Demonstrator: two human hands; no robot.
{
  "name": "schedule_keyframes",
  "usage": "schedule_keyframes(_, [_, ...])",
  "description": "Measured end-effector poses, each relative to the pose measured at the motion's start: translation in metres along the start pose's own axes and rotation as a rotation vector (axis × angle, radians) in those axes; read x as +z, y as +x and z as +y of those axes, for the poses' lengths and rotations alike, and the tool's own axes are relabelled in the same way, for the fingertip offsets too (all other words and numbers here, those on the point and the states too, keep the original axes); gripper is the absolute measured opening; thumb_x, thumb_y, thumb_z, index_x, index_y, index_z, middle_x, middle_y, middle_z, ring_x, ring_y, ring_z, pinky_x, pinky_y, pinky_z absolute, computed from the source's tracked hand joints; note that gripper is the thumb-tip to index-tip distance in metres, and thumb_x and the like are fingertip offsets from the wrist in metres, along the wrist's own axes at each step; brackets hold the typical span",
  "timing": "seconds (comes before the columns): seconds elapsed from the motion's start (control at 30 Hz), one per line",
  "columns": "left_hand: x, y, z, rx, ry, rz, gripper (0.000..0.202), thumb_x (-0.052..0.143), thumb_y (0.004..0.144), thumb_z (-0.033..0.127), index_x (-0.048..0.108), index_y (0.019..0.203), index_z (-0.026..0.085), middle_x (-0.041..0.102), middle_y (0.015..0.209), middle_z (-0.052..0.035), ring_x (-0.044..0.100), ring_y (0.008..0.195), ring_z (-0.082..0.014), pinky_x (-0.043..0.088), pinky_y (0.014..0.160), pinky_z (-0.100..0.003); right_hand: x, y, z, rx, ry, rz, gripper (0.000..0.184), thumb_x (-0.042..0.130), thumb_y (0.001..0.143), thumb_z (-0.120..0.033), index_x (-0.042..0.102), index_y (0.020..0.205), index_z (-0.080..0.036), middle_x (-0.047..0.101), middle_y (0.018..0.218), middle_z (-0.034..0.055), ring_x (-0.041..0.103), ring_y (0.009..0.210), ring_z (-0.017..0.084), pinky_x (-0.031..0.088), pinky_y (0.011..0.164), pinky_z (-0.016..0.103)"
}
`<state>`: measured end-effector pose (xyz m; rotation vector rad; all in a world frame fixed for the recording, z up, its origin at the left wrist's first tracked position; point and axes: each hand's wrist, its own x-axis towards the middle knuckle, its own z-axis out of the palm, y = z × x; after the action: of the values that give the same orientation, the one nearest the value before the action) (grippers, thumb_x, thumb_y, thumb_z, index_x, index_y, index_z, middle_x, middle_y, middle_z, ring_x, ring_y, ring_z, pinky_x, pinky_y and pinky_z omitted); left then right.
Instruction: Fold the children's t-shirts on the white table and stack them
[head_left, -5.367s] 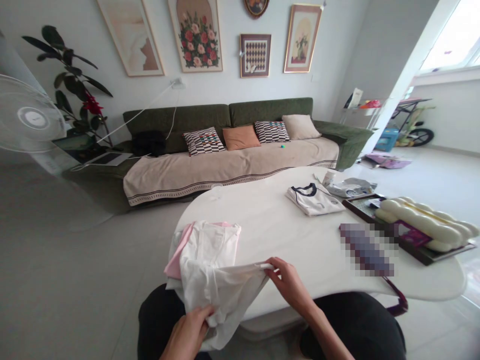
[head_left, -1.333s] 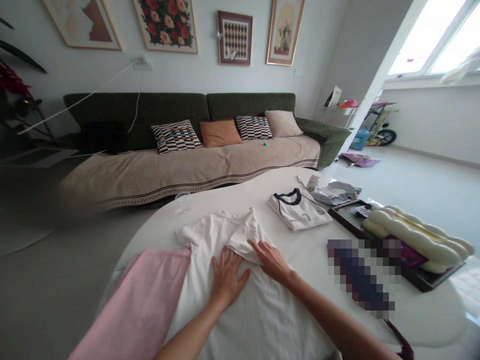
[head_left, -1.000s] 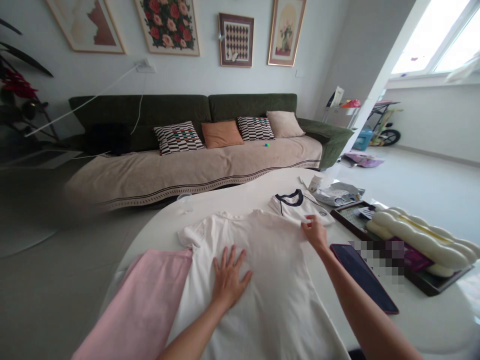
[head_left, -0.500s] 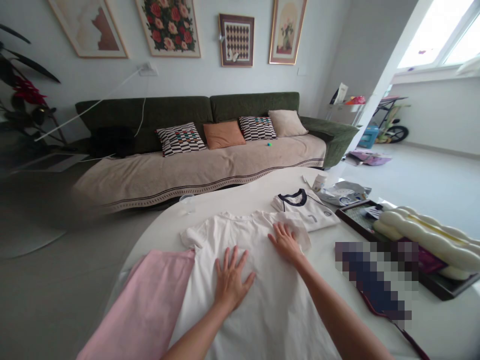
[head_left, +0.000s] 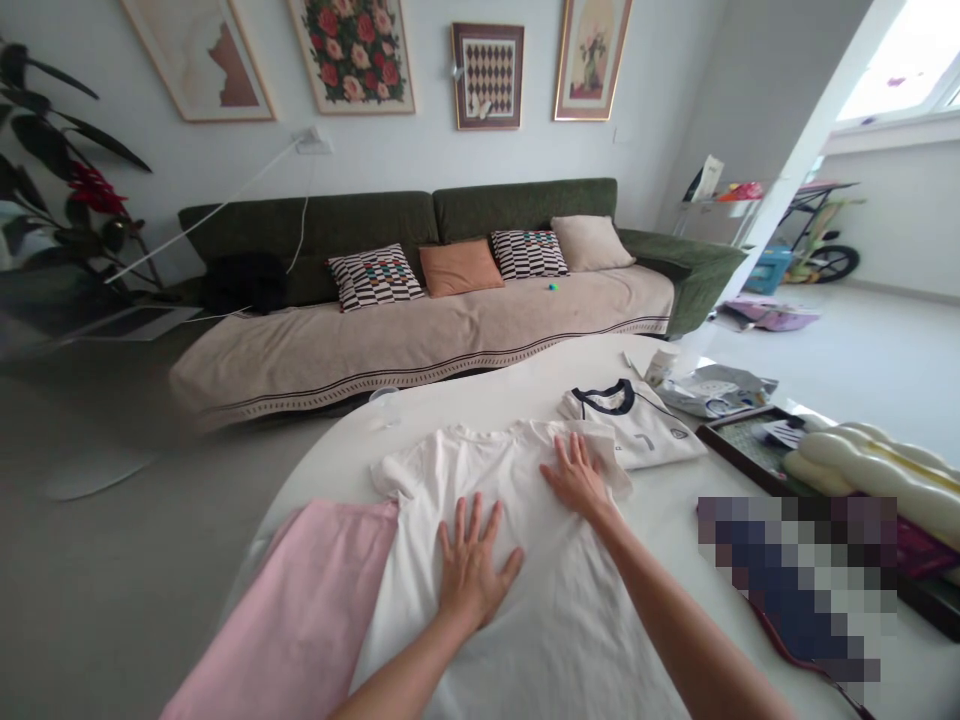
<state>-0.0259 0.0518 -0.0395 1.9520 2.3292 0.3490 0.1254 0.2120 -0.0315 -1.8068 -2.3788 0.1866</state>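
Observation:
A white T-shirt (head_left: pixel 495 470) lies spread out on the white table, its neckline pointing away from me. My left hand (head_left: pixel 476 570) rests flat on the middle of the shirt with fingers spread. Higher up, near the shirt's right shoulder, my right hand (head_left: pixel 577 475) presses flat on the cloth, its fingers also stretched out. Pink cloth (head_left: pixel 300 600) lies along the shirt's left side, partly under its edge. Just beyond the right sleeve is a folded white shirt (head_left: pixel 645 430) with a dark neckband.
A clear cup (head_left: pixel 385 408) stands at the table's far left edge. On the right are a dark tray (head_left: pixel 739 450) holding a cream puffy item (head_left: pixel 870 460), a silver packet (head_left: pixel 720 388) and a blurred-out dark item (head_left: pixel 780 590). A green sofa (head_left: pixel 360 215) stands behind.
The view has turned slightly left, so things appear shifted to the right. Both hands stay flat on the T-shirt, with the right hand's fingers placed slightly farther up near the shoulder.

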Motion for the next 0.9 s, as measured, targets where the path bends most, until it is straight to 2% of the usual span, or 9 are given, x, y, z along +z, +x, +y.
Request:
schedule_keyframes(0.1, [0.000,-0.001,0.000,-0.002,-0.004,-0.007,0.065,0.030,0.079,0.062,0.018,0.137,0.035,0.011,0.147,0.0030,0.000,0.134,-0.0274,0.008,0.104,-0.054,-0.002,-0.049,-0.011,-0.191,0.069,-0.002,0.053,0.030,0.088,-0.032,0.021,0.138,-0.016,0.013,0.146,0.0096,0.007,0.133,0.022,0.017,0.104,0.045])
schedule_keyframes(0.17, [0.000,-0.002,0.000,0.006,-0.002,-0.004,0.065,0.030,0.079,0.062,0.018,0.137,0.035,0.012,0.147,0.0028,0.000,0.134,-0.0274,0.008,0.104,-0.054,0.003,-0.090,-0.006,-0.325,0.146,-0.043,0.050,0.025,0.089,-0.031,0.022,0.138,-0.020,0.020,0.144,0.0067,0.014,0.132,0.018,0.023,0.102,0.041])
schedule_keyframes(0.3, [-0.004,-0.003,0.002,0.003,0.019,0.007,0.063,0.033,0.080,0.060,0.021,0.137,0.035,0.013,0.146,0.0025,0.001,0.133,-0.0279,0.010,0.104,-0.053,0.013,-0.148,0.028,-0.134,0.049,0.014,0.054,0.025,0.088,-0.045,0.020,0.138,-0.025,0.023,0.143,0.0039,0.012,0.133,0.023,0.021,0.102,0.050])
schedule_keyframes(0.4, [-0.004,-0.001,0.004,-0.005,0.036,-0.011,0.063,0.034,0.080,0.058,0.023,0.137,0.033,0.014,0.147,0.0008,0.001,0.133,-0.0295,0.011,0.103,-0.055,0.012,-0.157,0.049,-0.115,-0.009,0.026,0.058,0.025,0.086,-0.053,0.017,0.138,-0.028,0.021,0.144,0.0014,0.010,0.133,0.022,0.020,0.103,0.050])
schedule_keyframes(0.57, [0.002,0.012,0.013,-0.033,-0.002,-0.066,0.068,0.033,0.078,0.062,0.020,0.138,0.031,0.009,0.147,-0.0029,-0.001,0.133,-0.0316,0.009,0.100,-0.059,0.007,-0.140,0.064,-0.153,-0.030,0.005,0.057,0.022,0.087,-0.053,0.016,0.138,-0.030,0.019,0.145,0.0002,0.011,0.133,0.021,0.022,0.102,0.050])
schedule_keyframes(0.7, [-0.014,0.033,0.017,-0.029,-0.096,-0.233,0.075,0.037,0.072,0.068,0.026,0.136,0.030,0.015,0.146,-0.0063,0.008,0.132,-0.0352,0.017,0.097,-0.060,0.005,-0.132,0.075,-0.138,-0.045,0.026,0.055,0.025,0.087,-0.049,0.021,0.137,-0.028,0.022,0.144,0.0028,0.012,0.133,0.023,0.024,0.100,0.052])
schedule_keyframes(0.8, [-0.045,0.059,-0.003,-0.015,-0.156,-0.306,0.064,0.045,0.073,0.059,0.036,0.130,0.032,0.042,0.134,-0.0045,0.037,0.122,-0.0282,0.035,0.094,-0.043,0.004,-0.143,0.057,-0.094,-0.025,0.148,0.051,0.030,0.086,-0.040,0.033,0.133,-0.021,0.031,0.139,0.0121,0.023,0.129,0.030,0.029,0.095,0.055])
schedule_keyframes(0.87, [-0.066,0.078,-0.032,-0.073,-0.144,-0.242,0.054,0.043,0.079,0.049,0.040,0.128,0.027,0.052,0.124,-0.0054,0.047,0.113,-0.0220,0.038,0.091,-0.033,0.010,-0.164,0.020,-0.179,0.060,0.248,0.043,0.036,0.083,-0.033,0.043,0.124,-0.020,0.041,0.131,0.0154,0.039,0.119,0.031,0.037,0.089,0.051])
schedule_keyframes(0.9, [-0.074,0.086,-0.049,-0.121,-0.124,-0.203,0.048,0.041,0.081,0.044,0.043,0.125,0.024,0.052,0.123,-0.0067,0.047,0.113,-0.0217,0.037,0.091,-0.031,0.017,-0.178,-0.007,-0.286,0.145,0.259,0.038,0.039,0.083,-0.030,0.047,0.119,-0.023,0.049,0.124,0.0138,0.049,0.109,0.028,0.042,0.086,0.045])
